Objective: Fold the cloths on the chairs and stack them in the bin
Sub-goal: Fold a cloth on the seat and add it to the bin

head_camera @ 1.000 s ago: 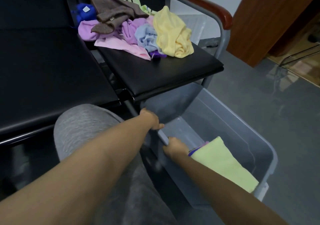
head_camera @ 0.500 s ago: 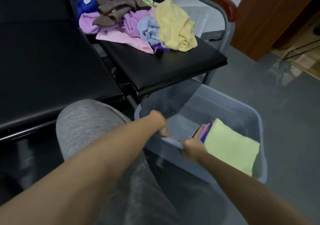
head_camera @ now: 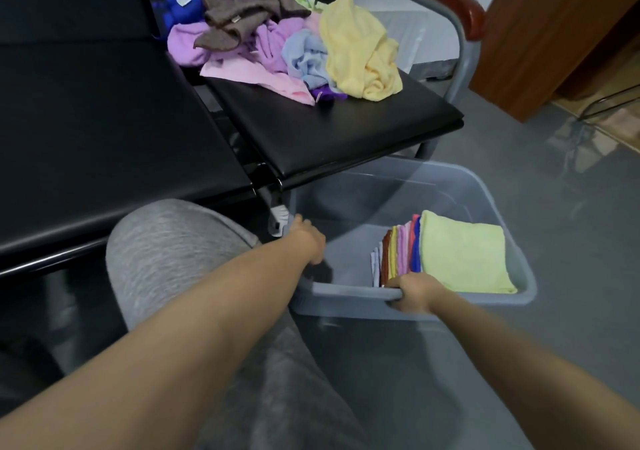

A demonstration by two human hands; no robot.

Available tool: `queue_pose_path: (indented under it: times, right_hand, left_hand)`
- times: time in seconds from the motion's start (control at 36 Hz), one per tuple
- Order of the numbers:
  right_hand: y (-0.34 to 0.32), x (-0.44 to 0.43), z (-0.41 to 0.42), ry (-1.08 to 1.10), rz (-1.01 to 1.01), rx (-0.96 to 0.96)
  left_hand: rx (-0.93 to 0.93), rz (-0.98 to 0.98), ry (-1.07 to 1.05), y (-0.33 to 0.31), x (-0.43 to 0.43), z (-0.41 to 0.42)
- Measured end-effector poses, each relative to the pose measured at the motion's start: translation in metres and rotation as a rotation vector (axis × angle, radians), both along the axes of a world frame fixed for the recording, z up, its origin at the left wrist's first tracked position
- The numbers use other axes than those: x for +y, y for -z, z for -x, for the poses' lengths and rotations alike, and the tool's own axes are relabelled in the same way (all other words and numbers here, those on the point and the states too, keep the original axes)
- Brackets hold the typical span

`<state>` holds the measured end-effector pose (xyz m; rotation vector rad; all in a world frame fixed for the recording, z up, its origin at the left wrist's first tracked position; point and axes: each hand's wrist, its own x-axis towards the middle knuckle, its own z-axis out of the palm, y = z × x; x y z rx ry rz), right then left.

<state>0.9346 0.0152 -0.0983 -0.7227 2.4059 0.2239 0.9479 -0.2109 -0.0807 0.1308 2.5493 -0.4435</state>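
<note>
Two hands are on the bin (head_camera: 346, 292): my left hand (head_camera: 308, 241) curls over its near left corner, and my right hand (head_camera: 414, 292) grips the near rim. The bin sits on the floor just off the front edge of the chair seat (head_camera: 332, 131). A folded stack (head_camera: 464, 252) leans toward its right wall, a pale green cloth outermost. Loose cloths (head_camera: 294, 47) lie heaped toward the seat's back edge. I judge I am positioning the bin within reach. Next I must let go, take one cloth from the heap and fold it.
</note>
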Motion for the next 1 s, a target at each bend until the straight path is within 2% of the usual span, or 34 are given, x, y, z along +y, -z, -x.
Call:
queue_pose_path:
  times: [0.08,0.17,0.25,0.31,0.36,0.47,0.53,0.58,0.61,0.67,0.78,0.83,0.89,1.0]
  right_hand:
    - [0.002,-0.014,-0.008,-0.048,0.097,0.024]
    - [0.010,-0.048,-0.022,-0.188,0.190,0.093]
    - [0.016,-0.072,-0.027,-0.241,0.162,0.199]
    - [0.015,-0.072,-0.022,-0.248,0.123,0.224]
    - [0.015,-0.069,-0.019,-0.260,0.120,0.202]
    - [0.015,-0.068,-0.019,-0.288,0.097,0.135]
    - [0.012,-0.062,-0.018,-0.283,0.099,0.095]
    - [0.007,-0.053,-0.015,-0.277,0.089,0.052]
    - [0.005,-0.047,-0.013,-0.288,0.075,0.039]
    - [0.002,-0.033,-0.007,-0.363,0.051,0.036]
    - [0.002,-0.011,0.004,-0.510,0.070,0.032]
    - [0.001,-0.008,0.011,-0.572,0.050,0.027]
    - [-0.001,-0.004,0.019,-0.619,0.015,0.010]
    - [-0.004,0.008,0.035,-0.616,-0.032,-0.017]
  left_hand:
    - [0.047,0.099,0.039,0.002,-0.007,0.006]
    - [0.069,0.141,-0.010,0.004,-0.013,0.012]
    - [0.035,0.140,-0.108,0.005,-0.020,0.011]
    - [0.027,0.183,-0.092,0.003,-0.020,0.008]
    - [-0.001,0.261,-0.040,0.007,-0.018,0.008]
    - [-0.194,0.492,0.034,0.007,-0.013,0.003]
    - [-0.199,0.272,0.028,0.006,-0.005,0.004]
    - [-0.356,0.448,0.210,-0.016,0.003,0.000]
    - [-0.387,0.478,0.134,-0.021,0.011,-0.002]
    - [-0.335,0.391,-0.015,-0.022,0.021,-0.007]
    - [-0.261,0.330,0.327,-0.013,0.036,-0.012]
    - [-0.301,0.313,0.270,-0.016,0.042,-0.013]
    - [-0.296,0.186,0.202,-0.019,0.041,-0.012]
    - [-0.322,0.072,0.215,-0.022,0.039,-0.004]
